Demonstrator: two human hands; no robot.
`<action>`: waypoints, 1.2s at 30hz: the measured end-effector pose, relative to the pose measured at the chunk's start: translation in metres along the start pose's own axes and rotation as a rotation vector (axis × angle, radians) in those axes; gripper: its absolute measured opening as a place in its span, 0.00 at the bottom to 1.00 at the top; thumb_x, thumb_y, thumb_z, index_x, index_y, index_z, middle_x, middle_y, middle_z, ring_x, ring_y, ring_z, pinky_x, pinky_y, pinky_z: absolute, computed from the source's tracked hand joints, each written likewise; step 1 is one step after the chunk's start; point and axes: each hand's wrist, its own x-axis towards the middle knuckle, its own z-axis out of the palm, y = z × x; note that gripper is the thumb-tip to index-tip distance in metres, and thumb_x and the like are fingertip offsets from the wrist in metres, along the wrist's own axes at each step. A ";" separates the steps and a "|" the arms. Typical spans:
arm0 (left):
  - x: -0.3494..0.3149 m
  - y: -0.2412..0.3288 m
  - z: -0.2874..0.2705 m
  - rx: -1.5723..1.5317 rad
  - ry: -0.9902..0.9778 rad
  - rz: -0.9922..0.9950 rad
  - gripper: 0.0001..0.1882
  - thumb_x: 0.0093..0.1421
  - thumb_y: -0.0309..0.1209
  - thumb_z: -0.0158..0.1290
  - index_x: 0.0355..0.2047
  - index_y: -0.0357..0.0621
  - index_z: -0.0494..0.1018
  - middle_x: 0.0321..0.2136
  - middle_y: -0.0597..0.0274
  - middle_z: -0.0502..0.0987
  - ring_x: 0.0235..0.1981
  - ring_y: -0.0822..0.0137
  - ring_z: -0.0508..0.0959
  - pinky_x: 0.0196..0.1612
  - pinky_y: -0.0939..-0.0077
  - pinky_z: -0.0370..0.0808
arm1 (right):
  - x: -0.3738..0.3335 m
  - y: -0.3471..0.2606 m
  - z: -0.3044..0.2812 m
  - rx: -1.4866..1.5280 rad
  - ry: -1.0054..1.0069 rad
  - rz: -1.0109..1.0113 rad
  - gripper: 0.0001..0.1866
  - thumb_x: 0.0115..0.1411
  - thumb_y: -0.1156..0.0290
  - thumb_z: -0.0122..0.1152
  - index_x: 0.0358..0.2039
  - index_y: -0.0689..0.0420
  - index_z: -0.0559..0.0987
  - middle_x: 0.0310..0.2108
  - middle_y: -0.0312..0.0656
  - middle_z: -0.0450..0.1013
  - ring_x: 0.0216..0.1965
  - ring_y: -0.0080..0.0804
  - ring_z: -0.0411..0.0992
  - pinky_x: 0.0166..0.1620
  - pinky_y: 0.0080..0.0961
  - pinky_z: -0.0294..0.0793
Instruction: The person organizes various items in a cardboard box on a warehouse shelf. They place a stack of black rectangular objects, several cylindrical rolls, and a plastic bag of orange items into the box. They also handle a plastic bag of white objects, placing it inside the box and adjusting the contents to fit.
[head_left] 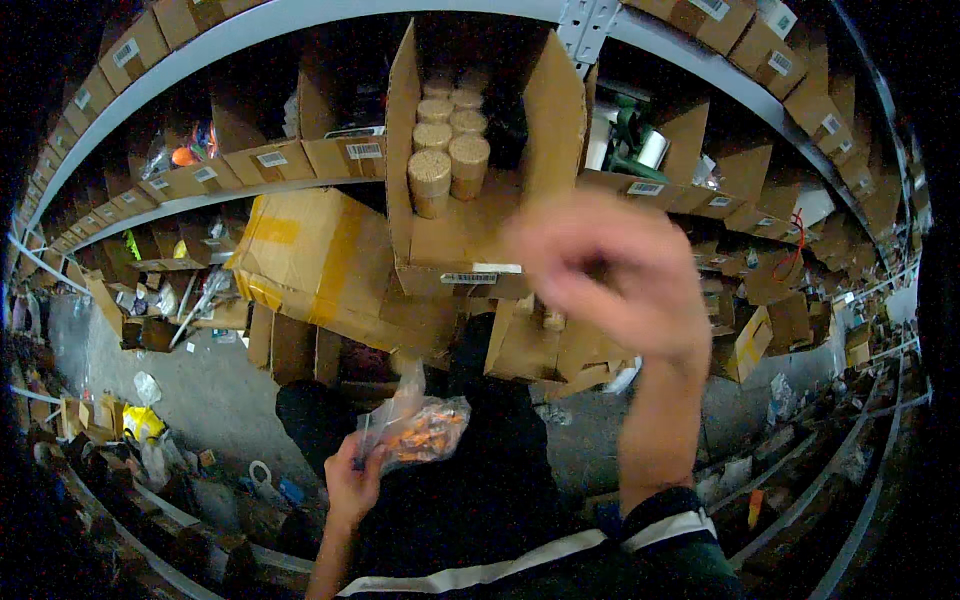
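Bag [415,430] in left hand [354,478], contents [428,438] unclear

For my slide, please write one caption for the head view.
Left hand holding a clear bag; blurred right hand near an open box of tan cylinders.

Tall open brown cardboard bin [425,278] at centre — pale cylindrical wooden-stick bundles [430,178] in two rows, far left inside. Brown taped cardboard box [320,250] left of bin. Bare right hand [630,270] by bin's near right corner — contact unclear. Clear plastic bag of orange pieces [425,438] nearer, left of centre, in bare left hand [352,485].
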 end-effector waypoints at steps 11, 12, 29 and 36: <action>0.014 0.001 0.006 0.017 -0.051 0.020 0.10 0.62 0.26 0.60 0.43 0.39 0.76 0.31 0.49 0.83 0.29 0.61 0.84 0.35 0.72 0.78 | -0.182 0.175 0.139 -0.648 -0.460 1.256 0.15 0.61 0.66 0.63 0.40 0.65 0.83 0.42 0.59 0.79 0.46 0.56 0.78 0.49 0.47 0.80; 0.013 0.003 0.005 0.045 -0.063 0.002 0.10 0.62 0.26 0.60 0.44 0.39 0.76 0.31 0.49 0.83 0.29 0.61 0.84 0.35 0.72 0.78 | -0.186 0.184 0.144 -0.647 -0.461 1.239 0.16 0.60 0.65 0.64 0.40 0.66 0.82 0.42 0.59 0.79 0.47 0.55 0.78 0.50 0.46 0.80; 0.003 0.011 0.003 0.089 -0.064 0.022 0.10 0.62 0.27 0.60 0.43 0.41 0.77 0.31 0.49 0.82 0.32 0.55 0.85 0.35 0.69 0.78 | -0.185 0.190 0.143 -0.340 -0.105 1.427 0.22 0.58 0.59 0.65 0.41 0.67 0.83 0.37 0.58 0.81 0.44 0.57 0.80 0.48 0.46 0.79; 0.009 0.003 0.008 0.084 -0.089 0.052 0.11 0.62 0.27 0.61 0.44 0.40 0.77 0.30 0.51 0.83 0.30 0.58 0.86 0.35 0.71 0.79 | -0.214 0.094 0.146 0.724 0.891 1.126 0.23 0.57 0.75 0.63 0.54 0.63 0.71 0.49 0.45 0.76 0.51 0.36 0.76 0.54 0.36 0.76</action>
